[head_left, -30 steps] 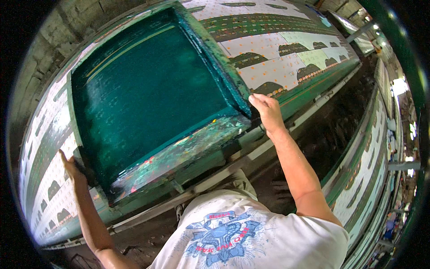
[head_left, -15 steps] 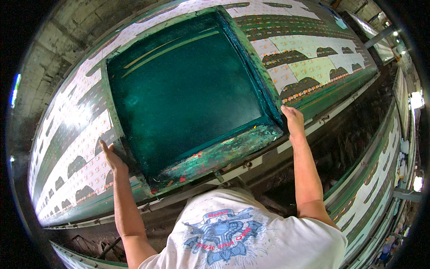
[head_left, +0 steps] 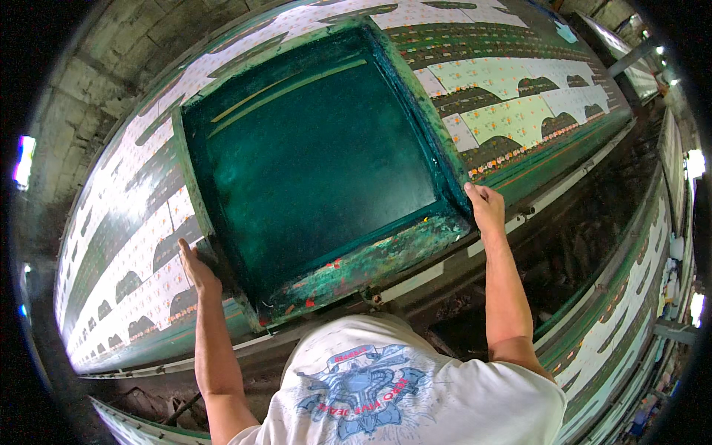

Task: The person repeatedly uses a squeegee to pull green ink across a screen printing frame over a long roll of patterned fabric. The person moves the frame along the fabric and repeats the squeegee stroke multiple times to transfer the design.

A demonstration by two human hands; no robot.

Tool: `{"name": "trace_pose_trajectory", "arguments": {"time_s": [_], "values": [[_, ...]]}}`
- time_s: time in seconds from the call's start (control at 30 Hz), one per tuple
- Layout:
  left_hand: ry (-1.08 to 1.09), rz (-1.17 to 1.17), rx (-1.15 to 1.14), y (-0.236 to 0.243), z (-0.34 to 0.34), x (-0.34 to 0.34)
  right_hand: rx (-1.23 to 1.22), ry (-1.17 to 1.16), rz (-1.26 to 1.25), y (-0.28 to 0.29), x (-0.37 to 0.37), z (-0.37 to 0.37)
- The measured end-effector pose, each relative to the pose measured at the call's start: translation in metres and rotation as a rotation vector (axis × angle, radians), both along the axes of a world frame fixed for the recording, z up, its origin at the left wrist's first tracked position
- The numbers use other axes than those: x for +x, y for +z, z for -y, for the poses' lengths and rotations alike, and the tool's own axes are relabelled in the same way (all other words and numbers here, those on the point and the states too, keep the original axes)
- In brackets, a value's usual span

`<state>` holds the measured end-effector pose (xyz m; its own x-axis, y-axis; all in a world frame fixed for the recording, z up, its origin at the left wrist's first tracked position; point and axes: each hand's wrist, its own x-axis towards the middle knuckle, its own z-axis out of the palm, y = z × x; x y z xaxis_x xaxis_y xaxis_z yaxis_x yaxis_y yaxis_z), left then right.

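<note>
A square screen frame (head_left: 371,248) with dark teal mesh and a paint-crusted rim lies on the long printing table (head_left: 593,126), two pale streaks near its far side. My left hand (head_left: 199,268) is at the lower left side of the frame, fingers extended along it and partly curled on its dark edge. My right hand (head_left: 486,209) grips the frame's near right corner, thumb on top. What lies under the screen is hidden.
White printed panels (head_left: 504,111) with orange motifs and dark arched gaps line the table. A rail (head_left: 408,282) runs along its near edge. Another long table (head_left: 608,319) stands at the right across a dark gap. A block wall (head_left: 78,126) is at the far left.
The view has shifted, so frame, hands and table sit farther right than a second ago. Against the printed panels, the screen has moved slightly toward the table's near edge with both hands on it.
</note>
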<state>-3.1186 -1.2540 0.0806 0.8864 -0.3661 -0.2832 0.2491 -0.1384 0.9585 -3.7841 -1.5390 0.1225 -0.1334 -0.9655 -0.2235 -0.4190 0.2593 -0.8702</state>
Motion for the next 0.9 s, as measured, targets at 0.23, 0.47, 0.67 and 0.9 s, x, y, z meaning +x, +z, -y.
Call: {"name": "trace_pose_trajectory", "arguments": {"time_s": [0.23, 0.47, 0.67, 0.9], "values": [[-0.009, 0.019, 0.064, 0.029, 0.026, -0.044, -0.144, 0.05, -0.209, -0.012, -0.007, -0.01], [-0.037, 0.043, 0.183, 0.019, 0.019, -0.031, -0.547, 1.21, -0.225, 0.067, 0.097, -0.095], [0.027, 0.308, 0.3, 0.016, 0.038, -0.058, -0.71, 1.31, -0.537, 0.05, 0.134, -0.124], [-0.127, 0.336, 0.399, 0.022, 0.042, -0.054, -0.596, 1.35, -0.669, 0.063, 0.207, -0.129]]}}
